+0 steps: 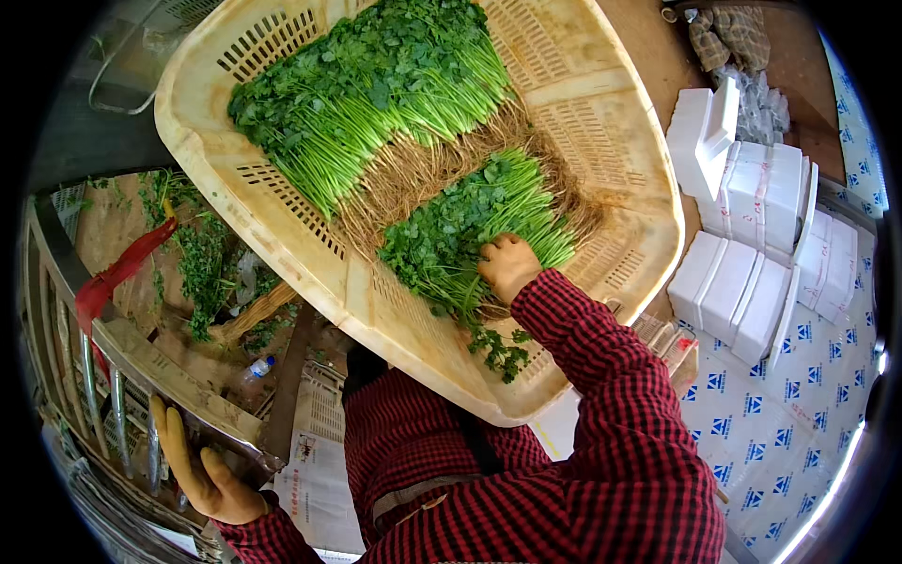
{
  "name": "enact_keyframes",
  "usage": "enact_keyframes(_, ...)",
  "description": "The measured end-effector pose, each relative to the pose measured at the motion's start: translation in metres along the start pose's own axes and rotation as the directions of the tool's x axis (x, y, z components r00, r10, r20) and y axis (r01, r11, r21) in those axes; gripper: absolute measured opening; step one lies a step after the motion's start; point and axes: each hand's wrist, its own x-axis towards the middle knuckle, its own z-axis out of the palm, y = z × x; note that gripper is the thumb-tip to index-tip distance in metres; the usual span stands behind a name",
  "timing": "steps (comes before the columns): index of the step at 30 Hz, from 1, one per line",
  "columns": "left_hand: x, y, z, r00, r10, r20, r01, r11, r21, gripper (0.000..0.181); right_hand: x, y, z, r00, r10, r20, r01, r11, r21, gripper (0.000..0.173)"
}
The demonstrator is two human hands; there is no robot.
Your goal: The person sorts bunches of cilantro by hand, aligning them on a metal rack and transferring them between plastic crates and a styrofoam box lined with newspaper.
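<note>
A large cream plastic crate [599, 84] with slotted walls lies before me. Leafy green herbs with long roots, like coriander [366, 92], fill its far part in a dense row. A smaller bunch [451, 204] lies nearer, its roots towards the right. My right hand [509, 266], in a tan glove, rests with curled fingers on this nearer bunch; whether it grips stems I cannot tell. Loose sprigs [500, 352] lie by the near wall of the crate. My left hand [204, 465], also gloved, is raised at the lower left with fingers apart, beside a metal-edged frame, holding nothing.
White foam boxes [733, 296] are stacked at the right on printed sheeting [768, 437]. At the left, a railing [84, 381] with a red cloth strip [120, 278] borders a surface with scattered greens [204, 282], a broom-like bundle [257, 314] and a plastic bottle [259, 368].
</note>
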Motion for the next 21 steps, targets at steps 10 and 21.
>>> enact_keyframes(10, -0.002, -0.006, 0.001, 1.000, -0.018, -0.008, 0.017, 0.999, -0.050, 0.049, -0.025, -0.050, 0.049, 0.826, 0.425, 0.369, -0.531, 0.806, 0.262, 0.079)
enact_keyframes(21, 0.001, -0.002, -0.001, 1.000, 0.014, 0.017, -0.013, 0.998, -0.056, 0.048, 0.010, -0.109, 0.104, 0.669, 0.663, 0.336, -0.728, 0.676, 0.114, 0.070)
